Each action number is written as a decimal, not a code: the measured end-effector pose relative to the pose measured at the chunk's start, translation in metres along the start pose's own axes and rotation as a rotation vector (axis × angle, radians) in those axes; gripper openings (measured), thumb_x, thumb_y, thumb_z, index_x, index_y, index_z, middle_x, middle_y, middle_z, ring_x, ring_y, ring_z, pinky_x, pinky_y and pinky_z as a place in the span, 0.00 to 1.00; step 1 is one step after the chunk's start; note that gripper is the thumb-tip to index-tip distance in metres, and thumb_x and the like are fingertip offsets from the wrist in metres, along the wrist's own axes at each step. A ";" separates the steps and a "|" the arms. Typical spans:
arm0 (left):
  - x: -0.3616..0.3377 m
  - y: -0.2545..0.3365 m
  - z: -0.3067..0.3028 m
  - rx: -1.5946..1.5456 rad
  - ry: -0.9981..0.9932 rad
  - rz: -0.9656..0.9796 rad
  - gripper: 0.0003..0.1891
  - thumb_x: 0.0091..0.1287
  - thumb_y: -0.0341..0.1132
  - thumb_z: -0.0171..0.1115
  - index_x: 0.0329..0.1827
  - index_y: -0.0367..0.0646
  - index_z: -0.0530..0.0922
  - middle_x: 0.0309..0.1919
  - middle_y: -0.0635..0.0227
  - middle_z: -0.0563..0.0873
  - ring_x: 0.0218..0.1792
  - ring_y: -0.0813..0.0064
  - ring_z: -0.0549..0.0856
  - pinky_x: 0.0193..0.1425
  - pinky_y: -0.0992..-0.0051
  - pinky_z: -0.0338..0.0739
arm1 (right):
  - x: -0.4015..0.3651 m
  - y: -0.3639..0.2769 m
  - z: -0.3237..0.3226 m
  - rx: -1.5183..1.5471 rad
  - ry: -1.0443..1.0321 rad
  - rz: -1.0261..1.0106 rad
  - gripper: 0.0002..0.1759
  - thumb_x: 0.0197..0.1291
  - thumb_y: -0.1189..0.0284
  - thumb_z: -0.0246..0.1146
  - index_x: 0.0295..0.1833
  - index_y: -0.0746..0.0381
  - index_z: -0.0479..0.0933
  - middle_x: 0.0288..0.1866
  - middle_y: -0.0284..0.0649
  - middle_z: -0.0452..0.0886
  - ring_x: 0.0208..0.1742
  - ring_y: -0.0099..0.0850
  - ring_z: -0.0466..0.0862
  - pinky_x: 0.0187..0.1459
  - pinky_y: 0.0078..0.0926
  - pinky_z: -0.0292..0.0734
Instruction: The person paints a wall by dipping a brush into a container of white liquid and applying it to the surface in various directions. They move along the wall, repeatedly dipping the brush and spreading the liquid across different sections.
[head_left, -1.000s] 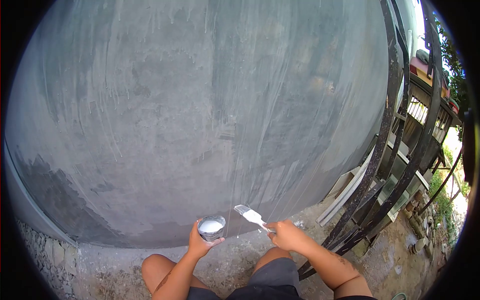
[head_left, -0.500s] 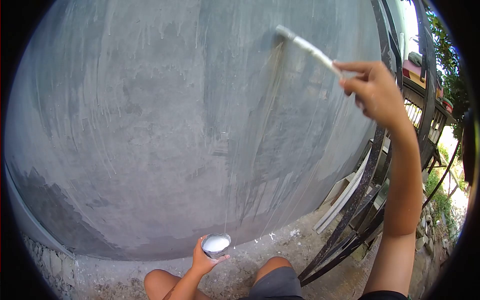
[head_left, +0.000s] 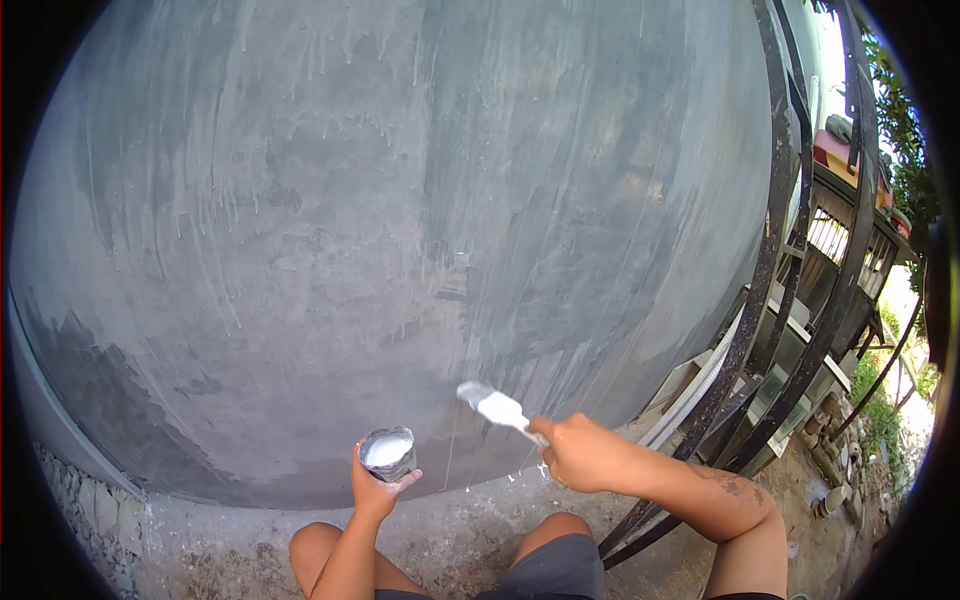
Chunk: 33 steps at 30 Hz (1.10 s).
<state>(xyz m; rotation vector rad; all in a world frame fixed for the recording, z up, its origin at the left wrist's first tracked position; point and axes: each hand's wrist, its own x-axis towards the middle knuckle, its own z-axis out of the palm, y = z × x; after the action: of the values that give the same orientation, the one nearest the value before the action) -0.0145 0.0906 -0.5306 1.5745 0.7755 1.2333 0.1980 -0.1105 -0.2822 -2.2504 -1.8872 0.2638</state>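
Observation:
My right hand (head_left: 580, 455) is closed round the handle of a white paintbrush (head_left: 498, 407), its bristles pointing up and left, just in front of the lower wall. Lower left, my left hand (head_left: 377, 488) grips a small grey cup (head_left: 390, 456) that holds white liquid paint. The cup is tilted slightly, its opening facing me. Ahead stands the grey wall (head_left: 330, 260), streaked with drips and darker brushed patches. Brush and cup are a short way apart, the brush to the right.
Dark metal posts (head_left: 775, 250) rise along the right side, with light-coloured lengths (head_left: 700, 385) leaning low behind them. The concrete ground (head_left: 440, 525) has white paint spots near the wall. Rough stonework (head_left: 90, 510) lies at the lower left.
My right hand has brought the paintbrush down and left from high on the wall to near the cup. My left hand and the cup have shifted slightly left and up.

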 end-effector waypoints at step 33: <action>-0.001 0.010 -0.034 -0.052 0.120 -0.001 0.48 0.42 0.33 0.91 0.65 0.38 0.68 0.57 0.60 0.82 0.57 0.67 0.83 0.63 0.67 0.78 | -0.003 -0.039 -0.029 0.222 0.594 0.010 0.16 0.63 0.81 0.65 0.57 0.70 0.79 0.37 0.62 0.84 0.37 0.60 0.85 0.39 0.50 0.78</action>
<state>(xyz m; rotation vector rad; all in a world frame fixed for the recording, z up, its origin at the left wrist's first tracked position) -0.0479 0.0968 -0.5208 1.4685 0.8135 1.3463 0.1675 -0.1081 -0.2439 -1.9087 -1.4529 -0.1727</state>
